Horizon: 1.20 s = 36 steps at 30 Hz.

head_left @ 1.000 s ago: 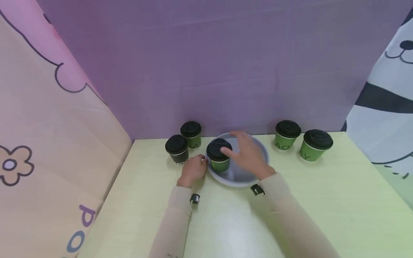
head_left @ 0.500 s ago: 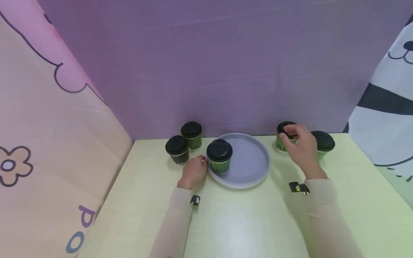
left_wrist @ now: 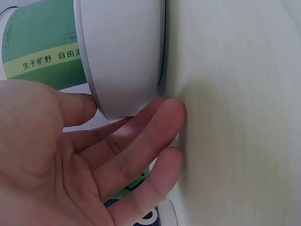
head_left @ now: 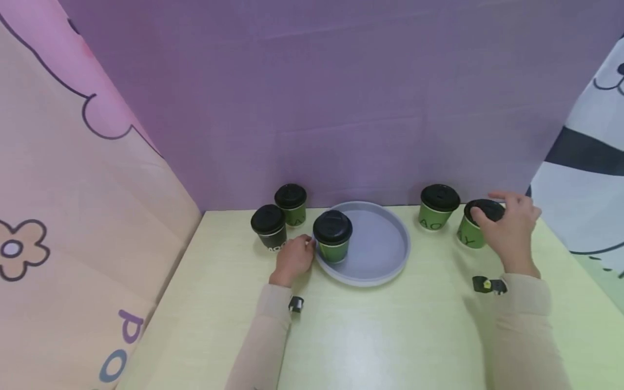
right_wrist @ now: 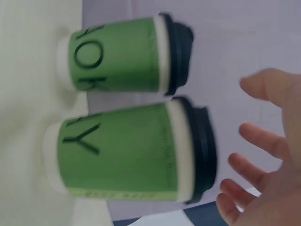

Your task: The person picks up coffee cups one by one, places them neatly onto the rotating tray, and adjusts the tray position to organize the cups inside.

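Note:
A round grey plate (head_left: 372, 244) lies on the table, with a green paper cup with a black lid (head_left: 333, 244) upright on its left part. My left hand (head_left: 294, 259) holds the plate's left rim; in the left wrist view the thumb lies at the rim and the fingers (left_wrist: 141, 150) reach along its outer side. Over at the right, my right hand (head_left: 513, 227) hovers with spread fingers around the lid of the rightmost green cup (head_left: 470, 234). In the right wrist view a gap shows between the fingers and that cup's lid (right_wrist: 204, 153).
Another green lidded cup (head_left: 435, 215) stands just left of the rightmost one. Left of the plate are a black-sleeved cup (head_left: 272, 238) and a green cup (head_left: 294, 214) behind it. A purple cloth wall (head_left: 341, 108) rises along the table's back edge.
My right hand has moved right, from above the plate, past the back right cup, to the rightmost cup. The left hand has stayed at the plate's rim.

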Each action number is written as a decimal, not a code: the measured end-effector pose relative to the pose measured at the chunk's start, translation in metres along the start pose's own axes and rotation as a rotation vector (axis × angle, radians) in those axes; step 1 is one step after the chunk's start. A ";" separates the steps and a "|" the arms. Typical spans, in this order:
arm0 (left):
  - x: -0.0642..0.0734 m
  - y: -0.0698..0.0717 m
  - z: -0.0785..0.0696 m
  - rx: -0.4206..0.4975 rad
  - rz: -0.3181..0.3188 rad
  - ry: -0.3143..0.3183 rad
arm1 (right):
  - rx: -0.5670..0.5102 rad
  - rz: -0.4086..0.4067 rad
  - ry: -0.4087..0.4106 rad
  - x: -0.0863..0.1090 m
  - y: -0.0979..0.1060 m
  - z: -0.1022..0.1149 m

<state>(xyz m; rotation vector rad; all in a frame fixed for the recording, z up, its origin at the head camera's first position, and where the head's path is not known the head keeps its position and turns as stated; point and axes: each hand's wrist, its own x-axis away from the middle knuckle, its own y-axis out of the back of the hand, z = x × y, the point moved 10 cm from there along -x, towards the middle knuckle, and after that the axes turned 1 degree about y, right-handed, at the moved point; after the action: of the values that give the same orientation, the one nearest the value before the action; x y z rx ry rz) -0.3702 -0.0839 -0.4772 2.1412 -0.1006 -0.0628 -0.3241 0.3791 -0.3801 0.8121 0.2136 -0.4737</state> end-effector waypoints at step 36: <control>0.013 -0.007 -0.006 0.208 0.250 -0.011 | 0.068 0.155 -0.037 -0.002 -0.016 -0.027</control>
<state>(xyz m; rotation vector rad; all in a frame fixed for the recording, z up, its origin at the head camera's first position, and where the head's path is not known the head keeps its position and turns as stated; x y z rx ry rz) -0.3562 -0.0761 -0.4797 2.3184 -0.3957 0.0858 -0.3333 0.3903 -0.4077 0.8783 0.0998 -0.3514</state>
